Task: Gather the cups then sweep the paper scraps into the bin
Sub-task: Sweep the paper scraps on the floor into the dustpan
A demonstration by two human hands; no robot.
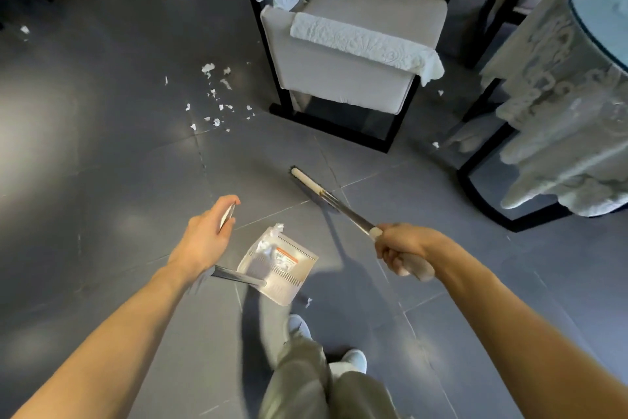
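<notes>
- Down on the grey tiled floor [102, 147], head view, where's the mess at? Main bunch of paper scraps [217, 102] lies loose just off the front left leg of the white chair [356, 45], well apart from both hands. A few strays sit between the chair and the lace-draped table [560, 113], and a few more are further back behind the chair.

- yep, and some are in the dustpan [278, 265] too, bunched at its far end, plus one scrap on the tiles just beside its near corner. What are the hands doing though?

- so the right hand [404, 248] is clenched round the beige grip of the broom [339, 206]. Its pole slants away forward and left, with the head down at the tiles near the chair's black frame, short of the main bunch. And the left hand [204, 238] has fingers and thumb curled round a slim silvery piece [227, 216]. The dustpan's metal handle pokes out from under that wrist, and I can't tell if the piece belongs to it.

- so the pan's between the two hands, just ahead of the person's white shoes [299, 327]?

- pretty much, closer to the left one. Can't tell if it's touching the floor.
</notes>
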